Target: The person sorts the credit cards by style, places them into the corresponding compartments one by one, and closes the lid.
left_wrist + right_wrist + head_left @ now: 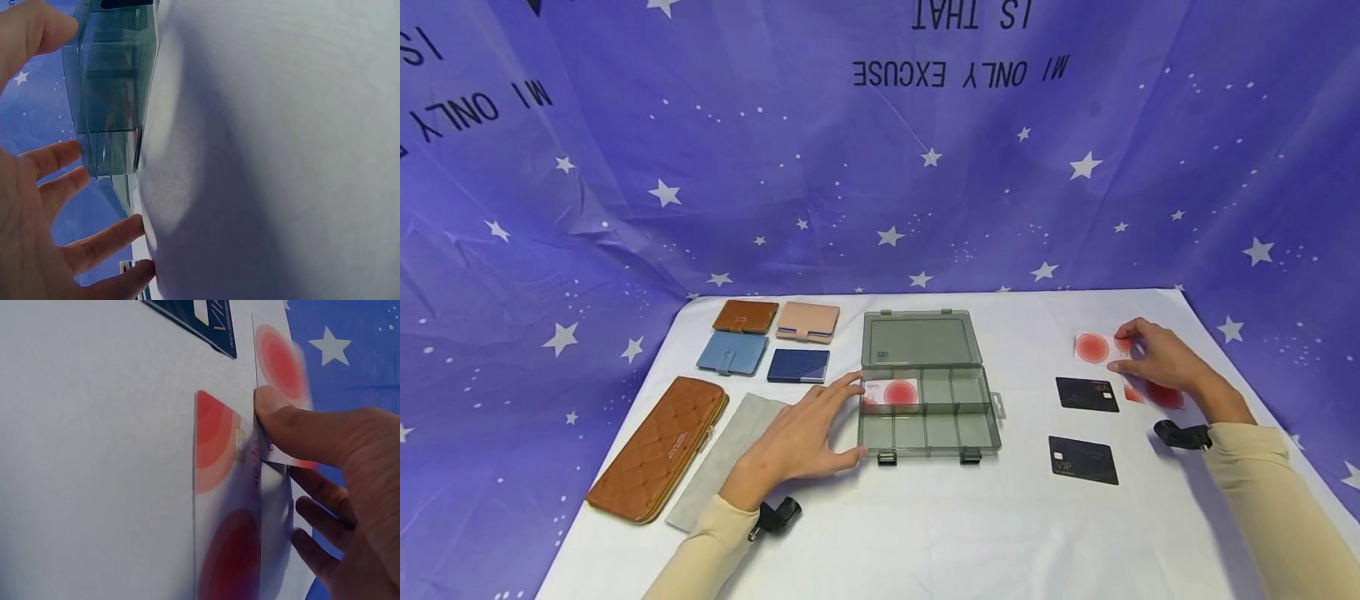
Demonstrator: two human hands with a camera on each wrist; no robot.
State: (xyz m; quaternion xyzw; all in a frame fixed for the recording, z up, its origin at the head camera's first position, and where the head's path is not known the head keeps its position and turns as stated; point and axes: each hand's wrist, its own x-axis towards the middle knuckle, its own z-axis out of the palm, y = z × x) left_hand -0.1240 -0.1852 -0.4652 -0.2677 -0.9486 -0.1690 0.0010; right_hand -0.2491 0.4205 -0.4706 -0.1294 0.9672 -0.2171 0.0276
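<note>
A translucent grey-green compartment box point(895, 429) lies with its lid point(917, 340) folded back. One white card with red circles point(891, 392) is inside, in the rear row at the left. My left hand point(797, 433) is at the box's left side, fingers spread; in the left wrist view the thumb and a fingertip meet its edge. My right hand point(1168, 362) pinches a white bank card with red circles point(281, 359) between thumb and fingers, tilted up from the table. Below that hand lies a second red-circled card point(228, 556), partly covered in the head view.
Two black VIP cards point(1086, 394) point(1082, 460) lie right of the box. At the left are a brown card holder point(745, 317), a pink one point(807, 322), a blue one point(732, 354), a navy one point(798, 366), a long brown wallet point(658, 450) and a grey flat piece point(722, 458).
</note>
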